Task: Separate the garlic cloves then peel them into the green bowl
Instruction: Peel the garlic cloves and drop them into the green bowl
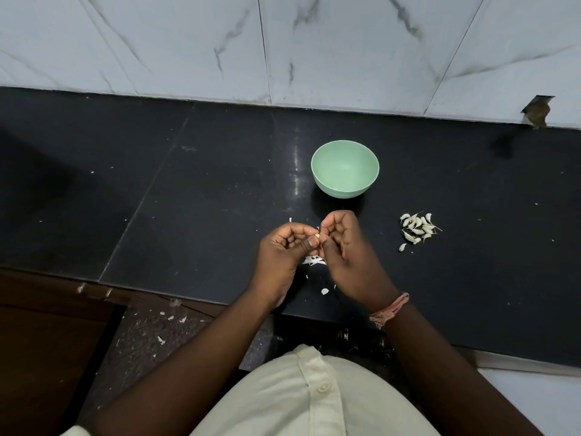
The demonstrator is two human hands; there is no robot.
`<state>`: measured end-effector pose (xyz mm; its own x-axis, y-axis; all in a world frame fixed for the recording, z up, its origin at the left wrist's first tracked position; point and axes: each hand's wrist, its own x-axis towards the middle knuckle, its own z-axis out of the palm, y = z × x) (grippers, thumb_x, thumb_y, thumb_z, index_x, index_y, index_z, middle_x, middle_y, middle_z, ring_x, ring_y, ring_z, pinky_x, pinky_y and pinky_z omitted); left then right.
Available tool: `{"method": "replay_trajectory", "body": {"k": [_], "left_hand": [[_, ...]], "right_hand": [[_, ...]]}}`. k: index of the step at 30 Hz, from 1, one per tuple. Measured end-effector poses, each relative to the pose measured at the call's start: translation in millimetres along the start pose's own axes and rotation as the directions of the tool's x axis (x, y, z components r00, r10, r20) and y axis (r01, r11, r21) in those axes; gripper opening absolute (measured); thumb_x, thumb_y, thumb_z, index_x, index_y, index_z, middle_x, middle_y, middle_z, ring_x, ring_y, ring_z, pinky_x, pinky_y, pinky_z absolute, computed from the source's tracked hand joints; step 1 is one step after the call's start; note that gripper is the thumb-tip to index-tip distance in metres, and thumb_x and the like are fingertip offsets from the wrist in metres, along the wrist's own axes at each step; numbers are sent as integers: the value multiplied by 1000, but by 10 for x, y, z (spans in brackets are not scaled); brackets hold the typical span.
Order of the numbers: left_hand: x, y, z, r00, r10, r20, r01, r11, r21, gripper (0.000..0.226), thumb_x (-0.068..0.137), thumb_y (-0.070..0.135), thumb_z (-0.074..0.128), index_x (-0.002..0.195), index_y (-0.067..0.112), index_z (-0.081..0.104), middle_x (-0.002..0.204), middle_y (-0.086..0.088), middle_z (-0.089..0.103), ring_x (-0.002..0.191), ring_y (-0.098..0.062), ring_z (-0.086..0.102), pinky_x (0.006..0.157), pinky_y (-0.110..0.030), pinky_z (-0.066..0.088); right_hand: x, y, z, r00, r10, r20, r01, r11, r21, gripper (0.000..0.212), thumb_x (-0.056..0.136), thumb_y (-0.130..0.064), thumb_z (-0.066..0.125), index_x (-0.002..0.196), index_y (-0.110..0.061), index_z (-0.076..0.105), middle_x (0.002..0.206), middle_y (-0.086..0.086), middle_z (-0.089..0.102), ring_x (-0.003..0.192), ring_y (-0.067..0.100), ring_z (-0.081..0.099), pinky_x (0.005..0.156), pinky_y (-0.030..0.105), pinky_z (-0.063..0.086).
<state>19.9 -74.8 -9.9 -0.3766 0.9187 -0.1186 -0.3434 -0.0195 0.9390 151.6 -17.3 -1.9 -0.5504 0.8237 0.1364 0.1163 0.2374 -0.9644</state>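
Both hands meet above the black counter, just in front of the green bowl (pixel 345 169). My left hand (pixel 283 250) and my right hand (pixel 344 247) pinch one small garlic clove (pixel 317 236) between their fingertips; only a pale tip of it shows. A pile of several unpeeled garlic cloves (pixel 416 228) lies on the counter to the right of my hands. White peel scraps (pixel 314 261) lie under my hands. A pale bit shows at the bowl's bottom; what it is cannot be told.
The black counter (pixel 188 199) runs left to right, backed by a marbled white tile wall (pixel 283 48). Its front edge is close to my body. More peel bits are scattered on the speckled floor (pixel 163 338) at the lower left.
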Motion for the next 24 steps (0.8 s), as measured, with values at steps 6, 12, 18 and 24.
{"method": "replay_trajectory", "body": {"k": [6,12,18,24], "left_hand": [[4,-10,-24,1000,5,8,-5,1000,7,9,87,-9,68,93,-2,68,86,-14,71,75,-19,66,73,-29,57],[11,-44,-5,1000,-2,-5,2,1000,9,9,89,-7,67,98,-7,67,90,-14,72,81,-19,66,76,-29,57],[1,-86,33,999,-38,-3,38,995,-97,12,91,0,66,102,-3,63,91,-12,68,81,-16,64,76,-27,55],[-13,-57,51,995,-103,-1,98,948,-302,13,85,7,67,98,6,65,90,-10,71,80,-15,66,75,-23,55]], "right_hand": [[-4,18,-2,999,-31,13,32,994,-103,20,101,-7,48,120,-14,47,105,0,60,93,20,67,82,53,56],[-20,47,19,997,-71,10,71,984,-164,18,101,-17,44,119,-21,43,103,-3,57,91,23,65,79,55,54],[-17,50,101,994,-68,-86,55,989,-138,17,102,-16,43,118,-22,42,103,-9,56,92,16,63,79,53,55],[-23,34,95,993,-33,-109,22,995,-97,18,104,-11,44,116,-24,43,100,-3,57,87,16,63,79,47,56]]}}
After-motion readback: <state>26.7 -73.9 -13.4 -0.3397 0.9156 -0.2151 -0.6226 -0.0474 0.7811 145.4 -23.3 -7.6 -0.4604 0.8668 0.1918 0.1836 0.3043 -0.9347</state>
